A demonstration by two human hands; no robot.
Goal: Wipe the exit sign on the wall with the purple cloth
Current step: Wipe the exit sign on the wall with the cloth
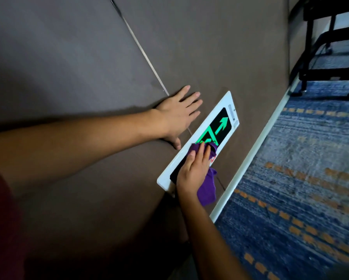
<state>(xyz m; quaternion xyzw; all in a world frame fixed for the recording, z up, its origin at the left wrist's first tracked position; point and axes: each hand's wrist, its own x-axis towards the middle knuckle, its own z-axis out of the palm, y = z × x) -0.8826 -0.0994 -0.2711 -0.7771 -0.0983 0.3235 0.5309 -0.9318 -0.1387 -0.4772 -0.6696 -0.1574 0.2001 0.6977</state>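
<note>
While the right hand pressed the cloth flat-fingered onto the sign, just beside the left hand splayed empty on the wall, the unpinched cloth risked slipping free, and hard pressure risked loosening the sign.

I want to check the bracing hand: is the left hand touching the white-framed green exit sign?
Apart. In the head view, the left hand lies flat on the brown wall, and a strip of wall shows between it and the exit sign.
</note>
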